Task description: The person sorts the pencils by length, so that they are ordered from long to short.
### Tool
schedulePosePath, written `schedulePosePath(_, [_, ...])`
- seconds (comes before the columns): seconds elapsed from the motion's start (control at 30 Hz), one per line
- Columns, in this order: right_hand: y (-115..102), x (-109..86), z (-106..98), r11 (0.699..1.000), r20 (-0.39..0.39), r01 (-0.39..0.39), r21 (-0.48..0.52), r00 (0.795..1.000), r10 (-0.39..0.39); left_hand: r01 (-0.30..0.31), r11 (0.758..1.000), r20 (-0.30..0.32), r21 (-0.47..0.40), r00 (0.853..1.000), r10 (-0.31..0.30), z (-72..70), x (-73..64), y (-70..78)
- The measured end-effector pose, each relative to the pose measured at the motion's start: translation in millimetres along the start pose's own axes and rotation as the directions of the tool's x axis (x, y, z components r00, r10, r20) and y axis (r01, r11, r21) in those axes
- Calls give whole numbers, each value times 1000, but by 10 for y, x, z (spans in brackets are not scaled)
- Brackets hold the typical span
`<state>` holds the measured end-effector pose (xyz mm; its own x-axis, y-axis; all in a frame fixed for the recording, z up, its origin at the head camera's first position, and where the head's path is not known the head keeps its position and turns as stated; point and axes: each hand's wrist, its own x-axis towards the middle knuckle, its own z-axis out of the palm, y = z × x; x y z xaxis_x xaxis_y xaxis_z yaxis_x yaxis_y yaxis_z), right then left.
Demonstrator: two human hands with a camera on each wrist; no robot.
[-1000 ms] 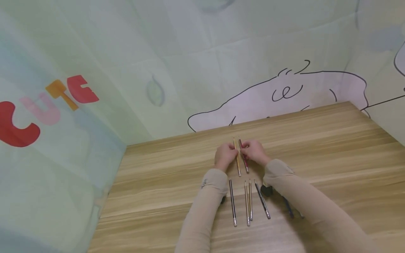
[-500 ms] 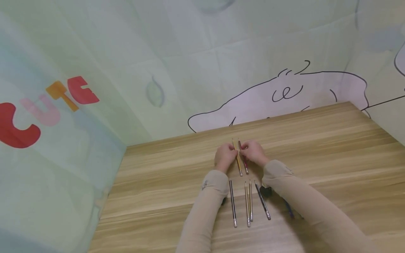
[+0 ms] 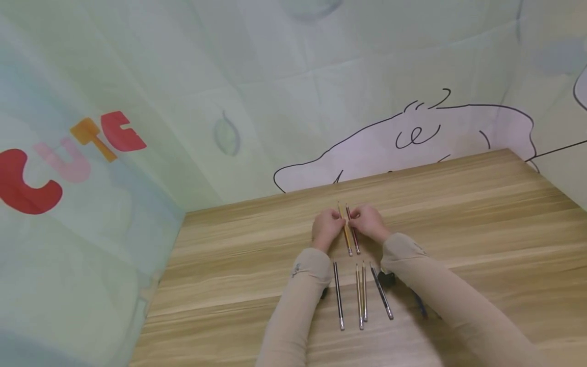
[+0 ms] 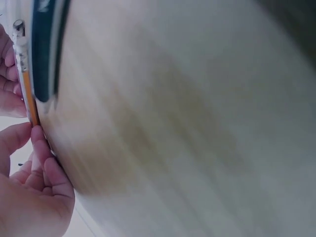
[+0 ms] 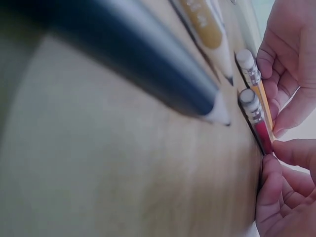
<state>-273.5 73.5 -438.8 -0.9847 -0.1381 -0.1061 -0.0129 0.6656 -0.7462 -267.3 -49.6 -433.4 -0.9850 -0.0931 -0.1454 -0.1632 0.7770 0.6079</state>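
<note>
Near the far side of the table, my left hand point(image 3: 324, 228) pinches a yellow pencil point(image 3: 347, 238) between thumb and fingers. Just beside it, my right hand point(image 3: 371, 223) pinches a dark red pencil point(image 3: 355, 239). The two pencils lie side by side with a narrow gap, points toward the wall and eraser ends toward me. In the right wrist view, white erasers with silver ferrules show on the yellow pencil point(image 5: 263, 98) and the red pencil point(image 5: 262, 132). The left wrist view shows the yellow pencil point(image 4: 29, 101) close along the tabletop.
Nearer me on the wooden table point(image 3: 220, 275) lie a black pencil point(image 3: 339, 295), two gold-brown pencils point(image 3: 359, 295), and a dark patterned pencil point(image 3: 381, 291). A dark blue pencil point(image 3: 420, 306) is partly under the right sleeve. A printed cloth wall point(image 3: 257, 102) borders the far edge.
The yellow pencil's eraser end has swung slightly right, closer to the red pencil's eraser end. Both hands stay in nearly the same place, and the nearer pencils have not moved.
</note>
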Motion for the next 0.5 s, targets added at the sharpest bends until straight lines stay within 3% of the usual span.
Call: schedulePosePath(0.5, [3,-20,2,999,14,-10,30,1000,9,-24,1000,6,9,1000,24,-1,1,-13])
